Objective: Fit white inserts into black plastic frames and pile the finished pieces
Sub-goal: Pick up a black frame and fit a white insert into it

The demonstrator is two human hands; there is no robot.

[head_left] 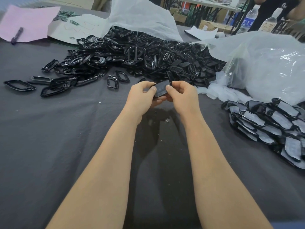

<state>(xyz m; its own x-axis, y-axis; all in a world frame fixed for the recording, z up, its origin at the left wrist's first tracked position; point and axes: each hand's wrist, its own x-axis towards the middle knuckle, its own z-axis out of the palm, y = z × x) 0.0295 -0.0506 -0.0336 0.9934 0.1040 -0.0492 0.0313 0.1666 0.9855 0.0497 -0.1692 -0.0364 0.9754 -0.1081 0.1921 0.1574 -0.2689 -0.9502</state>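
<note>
Piece (162, 88) being pressed together above dark surface (49, 129).
Frame heap (132, 53) lying behind, finished pile (272, 123) at right. Left grip (142, 95) & right grip (181, 93) both pinching the piece, thumbs on top. Risk: uneven thumb pressure prob. leaving one edge unseated.

My left hand (142, 96) and right hand (183, 95) are bare, fingers slim, thumbnails (154, 88) short and trimmed. Same for my left forearm (102, 162) and right forearm (212, 162), bare down to the frame bottom. Sliver of blue fabric (283, 226) by my right elbow; sleeve or not, can't tell.
</note>
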